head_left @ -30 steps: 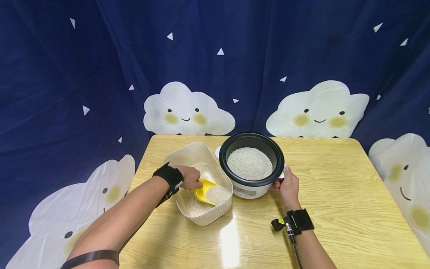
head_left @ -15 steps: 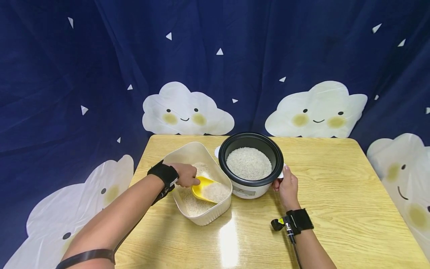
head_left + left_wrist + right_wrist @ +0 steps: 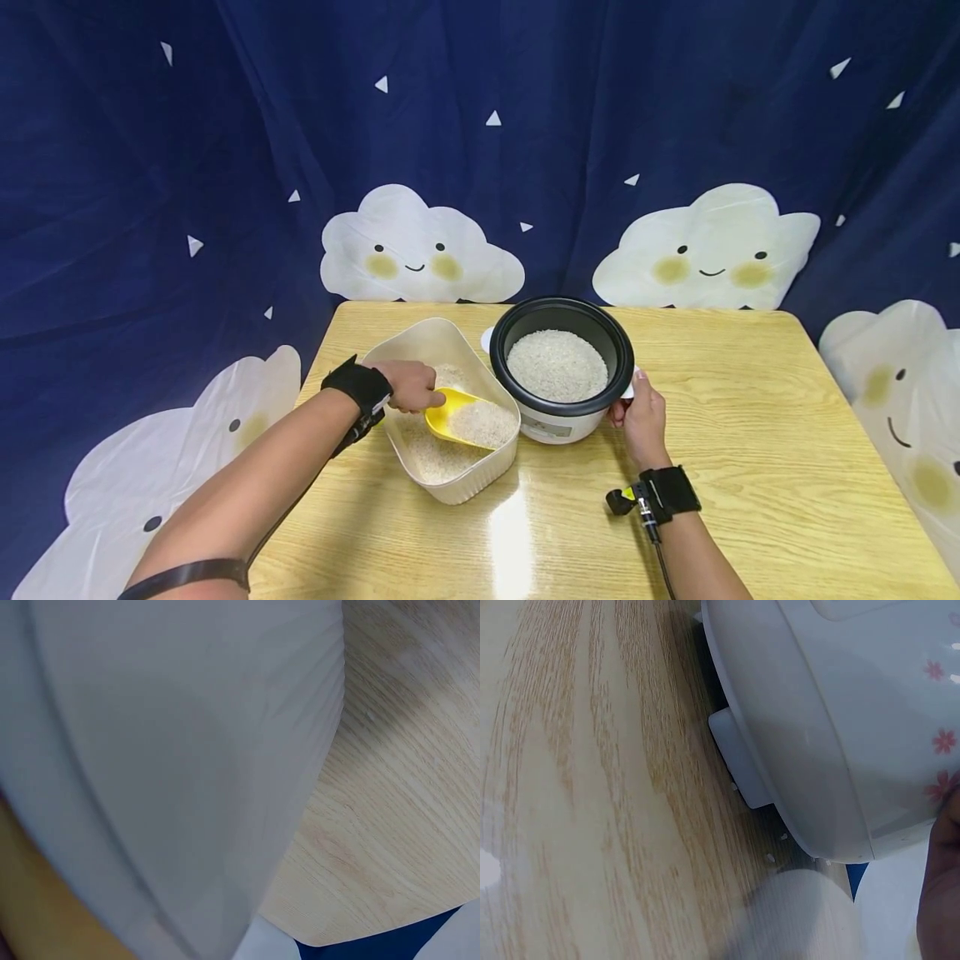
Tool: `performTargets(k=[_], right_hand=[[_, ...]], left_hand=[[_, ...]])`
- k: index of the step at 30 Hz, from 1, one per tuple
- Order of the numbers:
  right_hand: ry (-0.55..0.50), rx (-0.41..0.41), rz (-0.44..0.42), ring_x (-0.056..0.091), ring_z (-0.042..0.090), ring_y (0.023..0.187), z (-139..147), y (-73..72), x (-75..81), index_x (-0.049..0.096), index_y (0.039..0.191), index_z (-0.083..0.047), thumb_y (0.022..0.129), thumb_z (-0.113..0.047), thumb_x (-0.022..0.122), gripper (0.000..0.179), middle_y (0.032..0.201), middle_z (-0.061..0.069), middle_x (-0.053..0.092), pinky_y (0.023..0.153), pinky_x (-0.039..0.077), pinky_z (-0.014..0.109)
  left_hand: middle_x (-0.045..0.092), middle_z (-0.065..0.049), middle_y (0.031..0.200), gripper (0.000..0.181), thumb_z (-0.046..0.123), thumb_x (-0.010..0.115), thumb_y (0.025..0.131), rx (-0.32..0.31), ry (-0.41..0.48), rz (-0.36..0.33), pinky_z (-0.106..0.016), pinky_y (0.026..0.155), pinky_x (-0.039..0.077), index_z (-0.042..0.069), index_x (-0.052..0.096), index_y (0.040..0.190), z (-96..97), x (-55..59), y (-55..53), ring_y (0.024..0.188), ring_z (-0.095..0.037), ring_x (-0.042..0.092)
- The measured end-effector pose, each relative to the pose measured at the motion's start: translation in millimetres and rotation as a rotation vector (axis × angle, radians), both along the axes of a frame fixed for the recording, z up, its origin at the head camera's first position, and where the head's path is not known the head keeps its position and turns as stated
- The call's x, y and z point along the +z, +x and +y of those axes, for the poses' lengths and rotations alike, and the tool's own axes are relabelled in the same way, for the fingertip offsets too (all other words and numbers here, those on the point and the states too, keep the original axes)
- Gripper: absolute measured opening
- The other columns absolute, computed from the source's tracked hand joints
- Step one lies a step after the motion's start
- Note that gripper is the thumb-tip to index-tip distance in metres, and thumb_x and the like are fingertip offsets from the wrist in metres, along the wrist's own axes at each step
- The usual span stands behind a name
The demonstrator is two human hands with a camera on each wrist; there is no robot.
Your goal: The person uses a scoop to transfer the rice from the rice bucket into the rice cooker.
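Observation:
My left hand (image 3: 408, 386) grips the handle of a yellow scoop (image 3: 441, 414) inside a cream plastic bin (image 3: 467, 490). A heap of rice (image 3: 483, 423) fills the scoop, and more rice lies under it in the bin. To the right stands a white rice cooker (image 3: 570, 427) without a lid, its black inner pot (image 3: 547, 314) partly filled with white rice. My right hand (image 3: 645, 421) holds the cooker by its white right-side handle. In the left wrist view the bin's wall (image 3: 187, 765) hides most of the hand. The right wrist view has the cooker's flowered side (image 3: 855, 735).
Everything stands on a light wooden table (image 3: 750, 433). A few loose grains (image 3: 770, 858) lie by the cooker's base. Behind the table hangs a dark blue curtain (image 3: 555, 125) with smiling clouds. A cable runs along the right forearm from the wrist camera (image 3: 621, 501).
My left hand has drawn slightly left and toward the back of the bin, bringing the scoop with it. The rice in the scoop looks fuller. The right hand and the cooker have stayed put.

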State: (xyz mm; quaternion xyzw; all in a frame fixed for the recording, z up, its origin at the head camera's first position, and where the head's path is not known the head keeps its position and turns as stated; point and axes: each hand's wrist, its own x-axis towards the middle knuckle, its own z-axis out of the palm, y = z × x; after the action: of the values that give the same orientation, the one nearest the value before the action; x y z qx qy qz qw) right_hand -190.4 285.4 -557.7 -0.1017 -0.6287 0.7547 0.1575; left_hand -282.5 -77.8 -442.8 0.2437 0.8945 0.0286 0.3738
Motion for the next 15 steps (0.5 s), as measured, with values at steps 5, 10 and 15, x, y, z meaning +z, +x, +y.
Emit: performTargets(k=[5, 10, 15], right_hand=[[0.006, -0.018, 0.002, 0.038, 0.01, 0.039, 0.3, 1.0, -0.7, 0.048, 0.066, -0.009, 0.113, -0.038, 0.032, 0.057, 0.047, -0.003, 0.043, 0.043, 0.034, 0.027], [0.01, -0.01, -0.006, 0.038, 0.01, 0.039, 1.2, -0.2, -2.7, 0.048, 0.067, -0.009, 0.112, -0.038, 0.031, 0.057, 0.047, -0.003, 0.042, 0.043, 0.034, 0.027], [0.021, -0.002, -0.024, 0.039, 0.011, 0.04, 2.0, -2.0, -3.4, 0.048, 0.067, -0.009, 0.113, -0.036, 0.029, 0.057, 0.047, -0.002, 0.043, 0.043, 0.035, 0.027]], left_hand=[[0.042, 0.008, 0.047, 0.052, 0.038, 0.048, 0.1, -0.023, 0.025, 0.021, -0.024, 0.046, 0.027, 0.02, 0.05, 0.051, -0.1, 3.2, -0.4, 0.041, -0.008, 0.033], [0.043, 0.009, 0.047, 0.051, 0.039, 0.048, 0.099, -0.029, 0.016, 0.038, -0.024, 0.047, 0.027, 0.021, 0.052, 0.051, -1.8, 5.7, 0.1, 0.043, -0.008, 0.034], [0.042, 0.009, 0.046, 0.053, 0.038, 0.048, 0.099, -0.006, 0.041, 0.029, -0.025, 0.048, 0.028, 0.021, 0.051, 0.049, -5.8, 6.8, 1.0, 0.042, -0.009, 0.034]])
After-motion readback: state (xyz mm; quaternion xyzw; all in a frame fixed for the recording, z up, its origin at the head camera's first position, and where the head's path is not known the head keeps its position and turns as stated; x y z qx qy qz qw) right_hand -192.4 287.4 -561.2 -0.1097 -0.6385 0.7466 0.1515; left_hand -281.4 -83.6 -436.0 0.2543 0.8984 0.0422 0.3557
